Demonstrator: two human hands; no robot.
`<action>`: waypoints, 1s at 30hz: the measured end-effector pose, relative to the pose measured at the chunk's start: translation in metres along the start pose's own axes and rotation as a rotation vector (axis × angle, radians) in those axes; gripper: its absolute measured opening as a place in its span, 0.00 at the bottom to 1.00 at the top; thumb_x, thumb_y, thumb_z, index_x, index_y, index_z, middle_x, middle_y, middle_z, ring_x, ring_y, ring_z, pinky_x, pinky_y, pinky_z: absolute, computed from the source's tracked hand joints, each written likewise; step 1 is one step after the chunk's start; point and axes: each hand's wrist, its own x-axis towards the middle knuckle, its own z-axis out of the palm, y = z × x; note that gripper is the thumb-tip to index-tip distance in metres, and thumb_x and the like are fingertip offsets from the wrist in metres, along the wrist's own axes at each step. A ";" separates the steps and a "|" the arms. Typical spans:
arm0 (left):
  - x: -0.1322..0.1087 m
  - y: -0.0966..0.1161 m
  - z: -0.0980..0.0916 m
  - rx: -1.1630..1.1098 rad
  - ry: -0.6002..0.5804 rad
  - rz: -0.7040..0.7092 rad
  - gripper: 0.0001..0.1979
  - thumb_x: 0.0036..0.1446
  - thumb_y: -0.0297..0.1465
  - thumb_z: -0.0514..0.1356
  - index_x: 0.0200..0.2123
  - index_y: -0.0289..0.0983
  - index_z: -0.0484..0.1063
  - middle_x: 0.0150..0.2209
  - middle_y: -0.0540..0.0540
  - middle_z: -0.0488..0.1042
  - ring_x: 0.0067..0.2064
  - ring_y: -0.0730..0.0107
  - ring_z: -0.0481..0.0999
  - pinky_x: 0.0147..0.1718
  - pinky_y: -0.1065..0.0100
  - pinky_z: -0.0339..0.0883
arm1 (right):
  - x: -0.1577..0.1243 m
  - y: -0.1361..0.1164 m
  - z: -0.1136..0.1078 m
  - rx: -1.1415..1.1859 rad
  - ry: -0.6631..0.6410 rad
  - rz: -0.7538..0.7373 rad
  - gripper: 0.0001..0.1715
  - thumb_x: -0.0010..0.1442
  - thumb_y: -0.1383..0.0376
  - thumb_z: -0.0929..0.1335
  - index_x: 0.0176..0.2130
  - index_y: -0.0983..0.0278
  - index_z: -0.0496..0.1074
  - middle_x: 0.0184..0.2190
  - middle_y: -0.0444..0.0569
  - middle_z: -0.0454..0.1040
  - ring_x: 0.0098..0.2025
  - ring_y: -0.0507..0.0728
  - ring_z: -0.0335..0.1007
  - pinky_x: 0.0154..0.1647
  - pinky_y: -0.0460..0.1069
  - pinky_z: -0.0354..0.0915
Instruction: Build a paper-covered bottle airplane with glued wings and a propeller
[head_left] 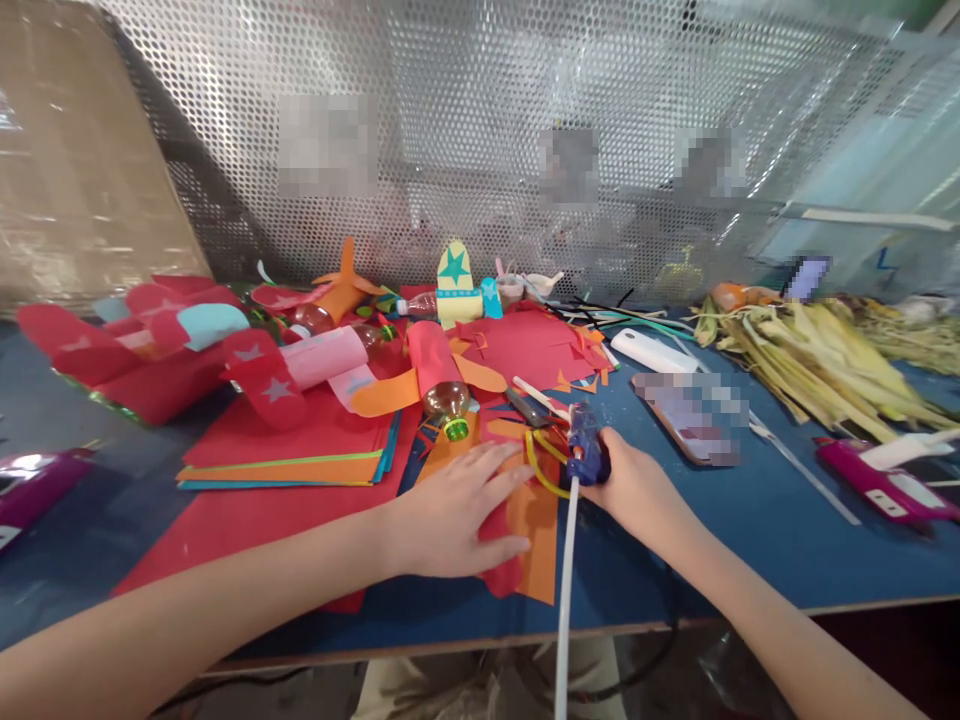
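My right hand [630,480] is wrapped round a dark blue hot glue gun [586,445], from whose back a long white glue stick [568,600] sticks out toward me. Fingers spread, my left hand [457,510] reaches over a red paper cutout [501,575] and an orange paper sheet [541,560]; whether it presses on them I cannot tell. What look like yellow scissor handles [541,470] lie between the hands. Just beyond my left hand is a plastic bottle [448,405] with a green cap, wrapped in red paper [433,358] with orange paper wings.
Stacked coloured paper [285,470] lies at left, with more paper-and-bottle planes [326,360] behind. A phone [694,425], a white-handled tool [652,350], dried husks [817,360] and a magenta device [885,480] are on the right. Perforated metal [465,120] stands behind the table.
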 end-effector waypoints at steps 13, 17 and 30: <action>-0.030 -0.011 0.007 0.000 -0.040 0.080 0.29 0.59 0.45 0.54 0.62 0.42 0.60 0.64 0.39 0.57 0.64 0.46 0.57 0.60 0.45 0.52 | 0.057 0.022 0.003 0.078 0.130 -0.048 0.18 0.49 0.70 0.70 0.41 0.63 0.63 0.37 0.55 0.76 0.41 0.65 0.75 0.37 0.52 0.66; -0.015 -0.007 0.003 0.004 -0.059 0.075 0.29 0.60 0.44 0.55 0.62 0.43 0.59 0.66 0.40 0.54 0.65 0.47 0.54 0.60 0.46 0.52 | 0.045 0.019 -0.008 0.151 0.162 -0.126 0.15 0.54 0.66 0.67 0.43 0.65 0.63 0.42 0.60 0.72 0.46 0.65 0.71 0.44 0.55 0.66; -0.003 -0.011 0.017 -0.092 0.000 0.126 0.26 0.58 0.45 0.57 0.59 0.46 0.65 0.67 0.39 0.48 0.66 0.42 0.48 0.61 0.43 0.47 | -0.045 0.021 -0.015 0.608 -0.384 0.127 0.28 0.60 0.43 0.60 0.37 0.64 0.70 0.26 0.46 0.71 0.19 0.51 0.61 0.23 0.48 0.60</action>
